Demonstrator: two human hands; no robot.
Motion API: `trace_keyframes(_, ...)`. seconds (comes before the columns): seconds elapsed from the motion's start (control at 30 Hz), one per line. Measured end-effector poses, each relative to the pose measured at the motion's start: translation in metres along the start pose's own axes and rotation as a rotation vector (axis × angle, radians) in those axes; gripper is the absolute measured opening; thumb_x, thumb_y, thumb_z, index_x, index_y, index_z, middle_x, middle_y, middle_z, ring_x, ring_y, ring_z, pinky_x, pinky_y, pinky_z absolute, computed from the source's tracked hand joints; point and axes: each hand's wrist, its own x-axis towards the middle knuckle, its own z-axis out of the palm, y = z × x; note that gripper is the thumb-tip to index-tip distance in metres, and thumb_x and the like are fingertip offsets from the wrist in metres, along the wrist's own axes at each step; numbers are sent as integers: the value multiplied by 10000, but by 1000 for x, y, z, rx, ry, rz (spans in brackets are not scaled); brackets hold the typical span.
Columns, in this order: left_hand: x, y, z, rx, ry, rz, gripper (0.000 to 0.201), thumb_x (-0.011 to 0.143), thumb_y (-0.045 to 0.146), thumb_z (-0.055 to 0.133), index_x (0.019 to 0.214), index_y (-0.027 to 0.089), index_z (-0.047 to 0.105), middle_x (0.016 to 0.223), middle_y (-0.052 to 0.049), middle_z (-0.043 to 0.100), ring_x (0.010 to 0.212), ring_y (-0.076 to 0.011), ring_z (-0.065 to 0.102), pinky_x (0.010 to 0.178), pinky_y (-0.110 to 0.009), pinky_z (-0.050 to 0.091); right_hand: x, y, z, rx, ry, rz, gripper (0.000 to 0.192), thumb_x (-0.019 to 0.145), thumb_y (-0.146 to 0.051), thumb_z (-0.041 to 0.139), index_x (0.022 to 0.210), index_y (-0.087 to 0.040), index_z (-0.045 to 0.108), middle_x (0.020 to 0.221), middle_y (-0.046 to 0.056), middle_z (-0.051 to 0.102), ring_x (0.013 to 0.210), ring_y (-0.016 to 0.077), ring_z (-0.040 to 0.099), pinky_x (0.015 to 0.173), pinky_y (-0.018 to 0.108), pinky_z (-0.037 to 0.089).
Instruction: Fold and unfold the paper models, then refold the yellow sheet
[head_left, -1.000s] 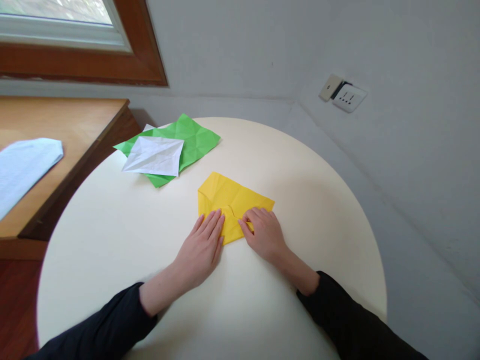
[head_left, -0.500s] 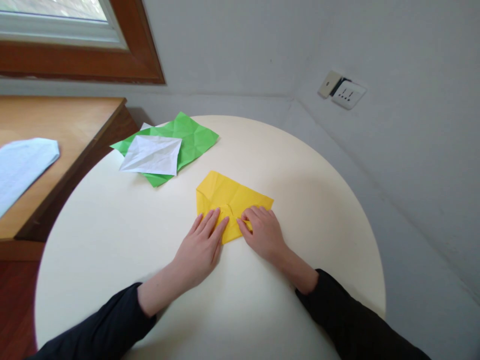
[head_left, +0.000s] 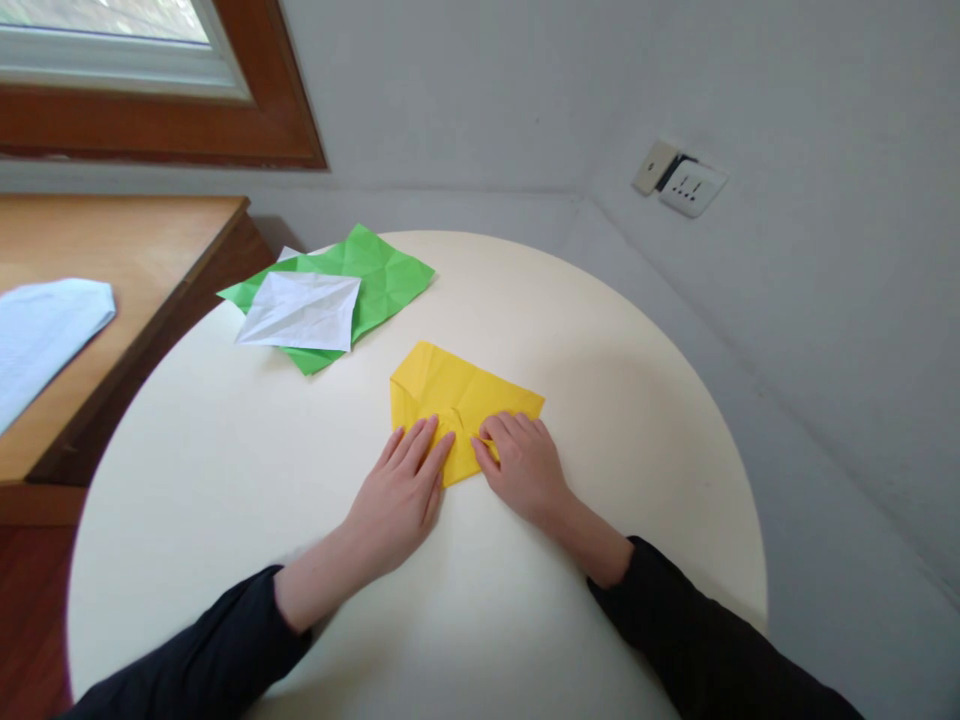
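Observation:
A yellow sheet of paper [head_left: 465, 385], creased and partly folded, lies on the round cream table [head_left: 600, 330]. My left hand [head_left: 405, 480] rests flat on its near left part with the fingers stretched out. At the near right part, my right hand [head_left: 523, 462] has its thumb and curled fingers closed on a bit of the yellow paper. The two hands are a small gap apart. Part of the paper's near edge is hidden beneath them.
Toward the table's far left lie a creased green sheet [head_left: 382, 270] and a white sheet [head_left: 304, 308] on top of it. A wooden desk [head_left: 150, 240] with a pale blue cloth-like item [head_left: 52, 320] adjoins on the left. Wall sockets [head_left: 691, 188] are at the right.
The view has shifted very slightly. Both hands and the yellow paper stay in almost the same place, the right hand still pinching.

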Motion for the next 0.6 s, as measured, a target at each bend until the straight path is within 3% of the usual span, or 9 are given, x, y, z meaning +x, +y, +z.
trace_keyframes(0.33, -1, -1, 5, -2, 31, -7, 429, 902, 236, 333, 1283, 101, 474, 1377, -183, 440, 1277, -298, 403, 1024, -490, 360, -8, -13, -6, 21, 3, 9, 401, 771, -480, 587, 1032, -177, 558, 917, 69, 621, 853, 234, 509, 717, 348, 296)
trace_keyframes(0.6, -2, -3, 6, 5, 43, 9, 441, 906, 241, 318, 1310, 115, 440, 1393, -172, 424, 1300, -284, 372, 1035, -478, 350, -15, 7, -7, -13, 8, 55, 325, 808, -406, 575, 1041, -180, 566, 961, 89, 620, 857, 240, 501, 725, 347, 322)
